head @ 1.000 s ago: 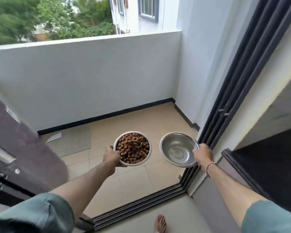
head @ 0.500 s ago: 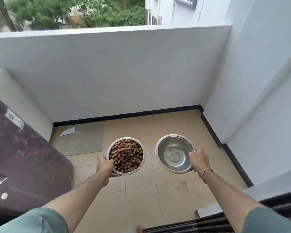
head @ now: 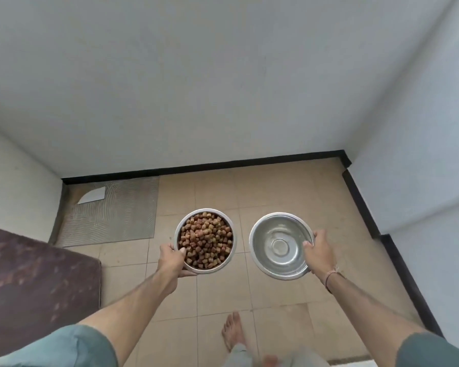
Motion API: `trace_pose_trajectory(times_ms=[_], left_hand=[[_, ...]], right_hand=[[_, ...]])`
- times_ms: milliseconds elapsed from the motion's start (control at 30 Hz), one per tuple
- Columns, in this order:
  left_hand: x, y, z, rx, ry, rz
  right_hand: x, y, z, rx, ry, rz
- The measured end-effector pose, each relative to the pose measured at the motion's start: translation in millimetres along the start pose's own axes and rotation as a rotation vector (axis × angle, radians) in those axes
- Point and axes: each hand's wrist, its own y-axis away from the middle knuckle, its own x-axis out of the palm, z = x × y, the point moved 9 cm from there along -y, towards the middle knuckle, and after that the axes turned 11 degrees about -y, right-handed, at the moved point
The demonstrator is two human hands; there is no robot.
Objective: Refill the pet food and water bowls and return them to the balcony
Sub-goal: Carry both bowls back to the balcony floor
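Starting at the far left, a dark mottled maroon surface (head: pixel 37 282) is seen filling the lower corner, and beyond it a grey ribbed mat (head: pixel 122 213) is laid flat on the tiled floor (head: pixel 276 192) against the black skirting, with a white scrap of paper (head: pixel 92 195) resting on its far corner. Next, the left hand (head: pixel 171 262) is held out over the tiles, its grip closed on the near rim of the food bowl (head: pixel 224 221): the thumb is hooked over the edge and the fingers are tucked beneath. That steel bowl is heaped with brown kibble (head: pixel 206 239) and is carried level, clear of the floor. Just beside it, apart and not touching, the water bowl (head: pixel 278 245) is held by the right hand (head: pixel 319 254), whose grip is shut on the bowl's right rim, thumb inside and fingers under. Whether water is in it cannot be told from the shiny interior. A thin cord band (head: pixel 331 277) is worn at the right wrist. Lower down, between the two forearms, a bare foot (head: pixel 232 331) is planted on the tiles. White walls enclose the balcony on three sides.
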Motion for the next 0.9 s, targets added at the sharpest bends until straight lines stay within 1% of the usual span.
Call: trace_pose_trajectory(times_ms=[200,367,633,733,900], left_hand=[[42.6,-88.1,-19.5,-0.079,-0.023,0.011],[89.5,-162.1,-16.6,-0.146,-0.016,0.021],[183.0,-303.7,31.8,-0.238,-0.023,0.095],[218.6,-356.4,49.7,-0.232,-0.026,0.148],[263.2,-441.6,74.2,-0.222,-0.086,0.158]], right_hand=[[56.6,-94.2,-5.8,0.046,0.008,0.051],[107.0,-167.0,-32.8,0.120,-0.019,0.042],[202.4,-275.0,-110.0,0.231,-0.058,-0.027],[241.9,-313.1,-142.5,0.267,-0.060,-0.043],[305.1,-369.3,-200.8,0.325,-0.076,-0.100]])
